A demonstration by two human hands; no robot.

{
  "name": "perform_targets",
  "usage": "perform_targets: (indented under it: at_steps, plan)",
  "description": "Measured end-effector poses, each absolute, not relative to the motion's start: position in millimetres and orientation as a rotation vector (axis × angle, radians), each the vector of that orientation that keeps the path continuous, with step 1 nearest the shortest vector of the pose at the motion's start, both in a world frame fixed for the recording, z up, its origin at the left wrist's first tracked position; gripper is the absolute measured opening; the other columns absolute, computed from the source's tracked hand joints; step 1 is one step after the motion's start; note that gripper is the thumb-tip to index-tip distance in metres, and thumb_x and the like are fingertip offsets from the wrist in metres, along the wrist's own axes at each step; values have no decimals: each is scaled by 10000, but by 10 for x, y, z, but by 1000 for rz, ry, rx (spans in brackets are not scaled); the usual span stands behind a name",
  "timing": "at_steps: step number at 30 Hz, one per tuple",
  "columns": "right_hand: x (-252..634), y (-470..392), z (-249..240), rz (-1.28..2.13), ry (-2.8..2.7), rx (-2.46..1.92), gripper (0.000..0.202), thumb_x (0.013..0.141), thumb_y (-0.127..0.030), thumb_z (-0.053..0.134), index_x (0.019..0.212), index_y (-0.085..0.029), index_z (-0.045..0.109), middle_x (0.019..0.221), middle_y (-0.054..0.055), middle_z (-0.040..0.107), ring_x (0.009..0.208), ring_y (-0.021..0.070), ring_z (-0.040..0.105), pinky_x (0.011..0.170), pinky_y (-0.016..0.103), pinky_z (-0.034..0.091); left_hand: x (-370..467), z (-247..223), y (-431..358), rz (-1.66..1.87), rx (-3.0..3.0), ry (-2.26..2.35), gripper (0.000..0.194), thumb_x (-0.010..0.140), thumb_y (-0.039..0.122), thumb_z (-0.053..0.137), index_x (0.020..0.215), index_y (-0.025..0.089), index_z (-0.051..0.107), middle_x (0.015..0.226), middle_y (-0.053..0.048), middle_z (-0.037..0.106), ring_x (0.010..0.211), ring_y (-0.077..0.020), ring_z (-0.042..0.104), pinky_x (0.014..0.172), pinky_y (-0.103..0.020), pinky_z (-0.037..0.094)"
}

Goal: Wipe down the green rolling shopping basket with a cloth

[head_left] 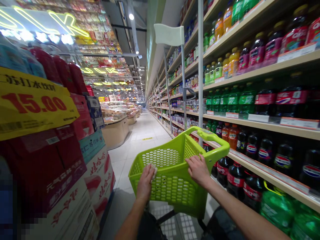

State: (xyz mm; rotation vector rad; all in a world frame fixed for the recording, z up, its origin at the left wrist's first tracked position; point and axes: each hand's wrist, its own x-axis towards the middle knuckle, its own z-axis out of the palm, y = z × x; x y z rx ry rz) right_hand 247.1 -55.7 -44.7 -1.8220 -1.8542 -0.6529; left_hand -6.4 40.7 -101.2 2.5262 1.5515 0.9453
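Note:
A green plastic shopping cart stands side-on right in front of me, its handle at the upper right and its basket holding nothing that I can see. My left hand is at the near rim toward the cart's left end, fingers closed on a crumpled whitish cloth or tissue pressed against the rim. Farther right, my right hand grips the same rim below the handle, its fingers curled over the edge.
Shelves of drink bottles line the right side. Stacked drink cartons with a yellow price sign rise close on the left. A tiled aisle runs ahead past rounded display stands. A pale panel on a post stands beyond the cart.

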Motion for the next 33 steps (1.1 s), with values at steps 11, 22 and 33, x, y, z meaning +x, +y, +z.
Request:
perform_targets:
  at_steps: [11,22,33]
  plan:
    - [2541,-536,-419,-743,-1880,-1798,306,766,-225,489,1052,-195,594,953,53,624,957,215,482,998,414,138,255,-1185,473,1404,2312,1186,552,627,-56,366,1035,217,619,1325,-14,449,1266,-195,331,1083,-402,229]
    - [2781,-579,-330,-882,-1666,-1885,269,804,-232,445,1000,-177,620,928,57,630,953,227,487,1009,464,112,121,-1149,540,1402,2116,1298,658,514,-95,351,1044,190,617,1347,-29,417,1264,-202,332,1085,-368,229]
    - [2796,-526,-372,-904,-1685,-1808,301,812,-220,432,1058,-188,601,993,56,634,986,218,491,1018,445,112,296,-1164,474,1464,2116,1233,632,543,-86,352,1035,204,622,1337,-10,431,1255,-190,349,1083,-350,244]
